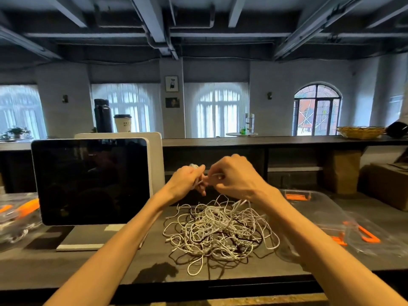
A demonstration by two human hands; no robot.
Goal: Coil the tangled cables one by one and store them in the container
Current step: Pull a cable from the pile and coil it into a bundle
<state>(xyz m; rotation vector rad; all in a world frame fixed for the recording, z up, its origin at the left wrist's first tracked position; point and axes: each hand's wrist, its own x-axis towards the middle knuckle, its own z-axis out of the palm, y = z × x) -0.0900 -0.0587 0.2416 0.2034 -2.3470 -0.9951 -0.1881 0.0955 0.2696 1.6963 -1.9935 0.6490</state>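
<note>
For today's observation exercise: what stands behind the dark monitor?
Behind the dark monitor stands a white panel; only its top and right edge show, the rest is covered.

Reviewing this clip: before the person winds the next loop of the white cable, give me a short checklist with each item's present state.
1. Left hand grips the white cable: ok.
2. Right hand pinches the same cable: ok.
3. Held cable free of the cable pile: not ok; a strand runs down into the tangle.
4. Clear container with orange latches is near, to the right of the pile: ok.
5. Container open: cannot tell.
6. Monitor stands left of the pile, apart from the cables: ok.
</note>
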